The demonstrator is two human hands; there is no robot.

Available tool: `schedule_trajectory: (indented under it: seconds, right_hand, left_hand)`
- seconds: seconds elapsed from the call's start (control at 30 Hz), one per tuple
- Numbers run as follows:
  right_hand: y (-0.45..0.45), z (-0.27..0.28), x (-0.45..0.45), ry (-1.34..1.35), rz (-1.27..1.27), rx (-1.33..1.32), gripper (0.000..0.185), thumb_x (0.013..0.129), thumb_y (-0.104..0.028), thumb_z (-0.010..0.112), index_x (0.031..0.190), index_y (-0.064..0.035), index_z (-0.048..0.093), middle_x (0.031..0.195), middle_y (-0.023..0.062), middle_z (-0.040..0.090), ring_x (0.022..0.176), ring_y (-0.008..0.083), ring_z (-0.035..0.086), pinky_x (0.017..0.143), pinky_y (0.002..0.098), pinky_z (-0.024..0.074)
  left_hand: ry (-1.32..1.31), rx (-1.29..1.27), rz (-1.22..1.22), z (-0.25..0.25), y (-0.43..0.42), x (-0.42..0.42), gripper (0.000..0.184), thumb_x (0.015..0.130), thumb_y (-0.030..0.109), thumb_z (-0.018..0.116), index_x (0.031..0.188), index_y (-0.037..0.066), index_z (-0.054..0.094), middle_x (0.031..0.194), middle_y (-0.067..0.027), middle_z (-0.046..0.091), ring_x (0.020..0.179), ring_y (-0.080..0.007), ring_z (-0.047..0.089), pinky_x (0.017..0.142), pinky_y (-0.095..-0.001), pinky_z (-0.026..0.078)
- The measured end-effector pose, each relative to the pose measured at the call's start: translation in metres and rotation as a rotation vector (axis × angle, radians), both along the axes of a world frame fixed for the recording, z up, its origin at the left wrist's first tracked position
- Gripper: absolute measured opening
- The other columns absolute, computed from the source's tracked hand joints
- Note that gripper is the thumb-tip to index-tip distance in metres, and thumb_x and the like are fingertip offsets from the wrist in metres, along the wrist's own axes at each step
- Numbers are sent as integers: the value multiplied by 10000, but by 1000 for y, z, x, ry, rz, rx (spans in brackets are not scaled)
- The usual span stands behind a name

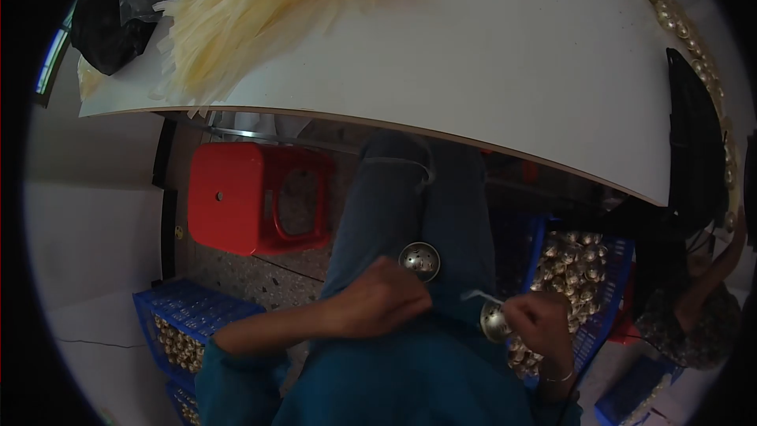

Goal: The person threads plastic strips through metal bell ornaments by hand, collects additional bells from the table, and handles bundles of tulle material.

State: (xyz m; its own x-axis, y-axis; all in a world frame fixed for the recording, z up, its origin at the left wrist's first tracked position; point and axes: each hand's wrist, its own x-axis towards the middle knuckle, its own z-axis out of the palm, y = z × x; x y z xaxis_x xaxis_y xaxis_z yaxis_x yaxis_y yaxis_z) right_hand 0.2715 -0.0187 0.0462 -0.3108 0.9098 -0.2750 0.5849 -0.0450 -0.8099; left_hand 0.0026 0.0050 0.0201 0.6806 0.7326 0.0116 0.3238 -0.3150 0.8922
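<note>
Over my lap, my left hand [380,297] is closed, its fingers curled in; what it holds, if anything, is hidden. Just beyond it a round metal piece with small holes [419,261] lies against my jeans. My right hand [541,323] is closed at the right of my lap, pinching a pale strip [482,296] whose loose end points left. A second round metal piece [495,322] sits right beside those fingers; whether they grip it too is unclear.
A white table [505,55] carries yellow strips [260,16] and a black bag [118,24]. Below are a red stool [229,197] and blue crates [197,300] of metal pieces [572,268]. Another person's arm [710,280] is at far right.
</note>
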Motion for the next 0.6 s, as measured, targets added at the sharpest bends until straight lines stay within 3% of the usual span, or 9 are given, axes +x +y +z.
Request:
schedule_trajectory:
  seconds: [0.03, 0.1, 0.17, 0.3, 0.33, 0.4, 0.47, 0.5, 0.6]
  right_hand:
    - [-7, -18, 28, -115, -245, -101, 70, 750, -104, 605, 749, -34, 608, 594, 93, 576, 499, 198, 569, 458, 246, 432]
    - [-23, -49, 81, -258, -422, 8, 79, 754, -105, 595, 790, -36, 611, 650, 93, 600, 546, 180, 581, 483, 232, 426]
    - [-34, -71, 128, -464, -351, 30, 103, 762, -109, 595, 831, -36, 616, 700, 90, 615, 585, 178, 589, 506, 245, 438]
    - [-41, -99, 137, -909, -80, 234, 160, 795, -121, 578, 918, -31, 626, 831, 91, 631, 700, 175, 599, 586, 271, 463]
    - [-30, -90, 120, -905, -84, 239, 160, 795, -121, 578, 918, -31, 626, 831, 91, 631, 700, 175, 599, 586, 271, 463]
    - [13, -59, 52, -298, -339, 13, 165, 807, -104, 567, 940, -29, 629, 890, 110, 627, 768, 199, 605, 663, 291, 475]
    - [46, -52, 5, 43, -287, 238, 149, 805, -80, 565, 922, -16, 632, 938, 121, 620, 827, 197, 602, 718, 284, 469]
    - [65, -41, -21, 145, -221, 341, 186, 798, -73, 576, 968, -7, 611, 913, 108, 619, 868, 166, 585, 770, 270, 449]
    - [116, -37, -83, 253, -95, 591, 227, 797, -76, 577, 1006, 13, 584, 937, 141, 613, 867, 210, 600, 733, 278, 462]
  left_hand:
    - [130, 186, 149, -10, 12, -2, 71, 772, 111, 562, 832, 77, 577, 733, -52, 539, 742, -237, 532, 705, -354, 361]
    - [338, 434, 403, -24, 38, -5, 97, 736, 76, 592, 830, 64, 579, 707, -65, 529, 728, -236, 520, 707, -366, 367]
    - [325, 613, 657, -42, 62, -4, 90, 732, 93, 594, 819, 73, 577, 720, -79, 538, 724, -259, 523, 714, -387, 376]
    - [697, 833, 768, -69, 95, -16, 117, 730, 109, 593, 842, 77, 582, 782, -85, 553, 753, -279, 522, 717, -401, 388]
    - [735, 695, 639, -88, 100, -30, 136, 707, 126, 574, 836, 84, 588, 804, -79, 545, 782, -261, 520, 698, -390, 398]
    - [778, 560, 504, -88, 103, -37, 160, 684, 143, 554, 830, 92, 594, 827, -72, 538, 811, -244, 517, 680, -379, 408]
    - [625, 727, 439, -58, 96, -30, 179, 658, 126, 552, 826, 78, 590, 864, -65, 534, 814, -237, 517, 651, -362, 412]
    - [632, 721, 434, -48, 93, -26, 179, 658, 126, 552, 826, 78, 590, 864, -65, 534, 814, -237, 517, 651, -362, 412]
    - [461, 1035, 384, -17, 86, -12, 183, 638, 123, 548, 808, 69, 591, 823, -42, 539, 742, -211, 520, 625, -342, 397]
